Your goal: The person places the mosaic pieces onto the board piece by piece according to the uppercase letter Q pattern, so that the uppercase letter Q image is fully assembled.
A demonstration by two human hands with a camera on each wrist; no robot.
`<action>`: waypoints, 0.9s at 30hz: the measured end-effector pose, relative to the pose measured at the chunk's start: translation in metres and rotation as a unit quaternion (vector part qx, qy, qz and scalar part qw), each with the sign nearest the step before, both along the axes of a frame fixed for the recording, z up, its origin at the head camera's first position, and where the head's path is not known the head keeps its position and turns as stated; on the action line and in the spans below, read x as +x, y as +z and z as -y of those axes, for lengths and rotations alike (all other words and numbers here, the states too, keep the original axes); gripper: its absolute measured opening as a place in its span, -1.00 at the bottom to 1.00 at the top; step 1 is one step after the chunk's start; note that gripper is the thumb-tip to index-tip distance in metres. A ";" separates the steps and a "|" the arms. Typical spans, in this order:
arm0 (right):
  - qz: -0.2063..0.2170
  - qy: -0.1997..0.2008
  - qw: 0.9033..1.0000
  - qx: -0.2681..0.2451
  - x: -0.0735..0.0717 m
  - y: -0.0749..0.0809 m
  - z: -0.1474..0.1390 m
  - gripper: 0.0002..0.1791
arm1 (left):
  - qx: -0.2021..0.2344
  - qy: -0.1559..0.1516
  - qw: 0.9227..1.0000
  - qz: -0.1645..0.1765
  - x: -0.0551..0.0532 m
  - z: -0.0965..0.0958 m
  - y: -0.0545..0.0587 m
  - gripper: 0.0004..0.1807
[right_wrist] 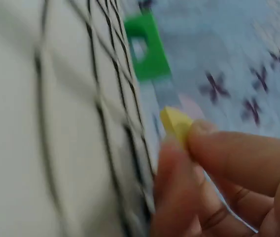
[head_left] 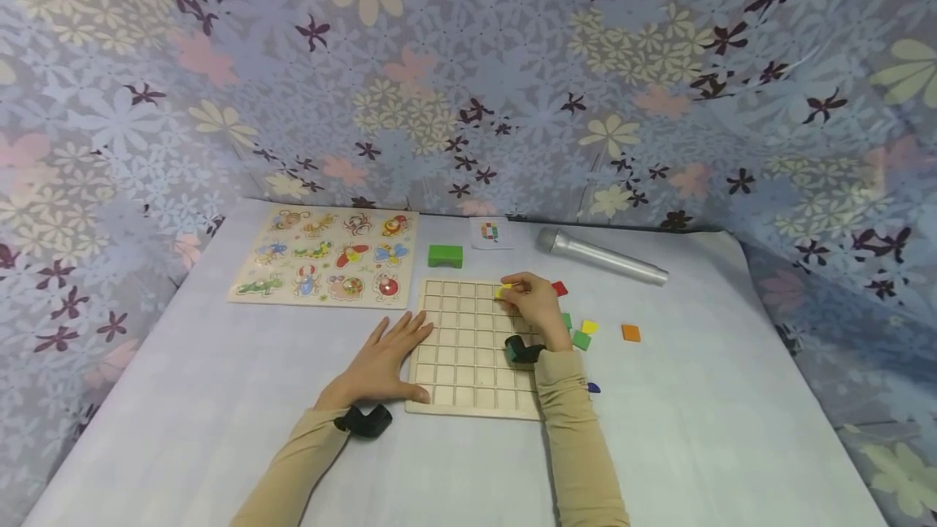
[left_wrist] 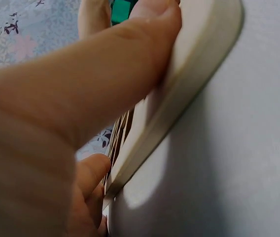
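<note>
A wooden grid board (head_left: 466, 348) with square cells lies on the table. My left hand (head_left: 384, 360) rests on its left edge, fingers spread and thumb on the lower left corner; in the left wrist view the thumb (left_wrist: 130, 64) presses on the board's rim (left_wrist: 155, 123). Over the board's upper right part, my right hand (head_left: 536, 303) pinches a yellow tile (head_left: 502, 291) between thumb and fingertips. The right wrist view shows this yellow tile (right_wrist: 175, 123) held just off the grid. Right of the board lie a red tile (head_left: 560, 289), green tile (head_left: 581, 340) and yellow tile (head_left: 589, 327).
An orange tile (head_left: 631, 333) and a blue piece (head_left: 594, 388) lie farther right. Behind the board stand a green arch block (head_left: 445, 256) and a pattern card (head_left: 491, 233). A silver microphone (head_left: 607, 257) lies back right, an insect puzzle board (head_left: 329, 257) back left.
</note>
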State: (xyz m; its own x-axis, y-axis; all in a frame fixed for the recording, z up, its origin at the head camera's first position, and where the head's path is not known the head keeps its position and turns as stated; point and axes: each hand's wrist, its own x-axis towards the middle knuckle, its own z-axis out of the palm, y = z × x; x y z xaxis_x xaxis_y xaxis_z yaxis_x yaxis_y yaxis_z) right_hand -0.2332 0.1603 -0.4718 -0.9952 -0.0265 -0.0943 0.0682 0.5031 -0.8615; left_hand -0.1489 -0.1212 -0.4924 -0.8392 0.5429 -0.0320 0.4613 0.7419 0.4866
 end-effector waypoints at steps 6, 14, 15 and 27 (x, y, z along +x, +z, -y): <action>-0.033 -0.004 0.999 0.019 0.002 -0.006 0.042 -0.83 | -0.001 -0.004 1.000 -0.001 0.000 0.002 0.000 0.20; -0.062 0.046 0.993 0.085 0.009 -0.009 0.056 -0.81 | -0.002 -0.005 1.000 -0.002 -0.001 0.002 0.001 0.20; -0.066 0.056 0.992 0.092 0.009 -0.009 0.056 -0.80 | -0.001 -0.005 1.000 -0.001 -0.001 0.001 0.001 0.20; -0.074 0.084 0.991 0.073 0.010 -0.012 0.041 -0.78 | 0.008 -0.004 1.000 0.001 0.000 0.000 0.001 0.20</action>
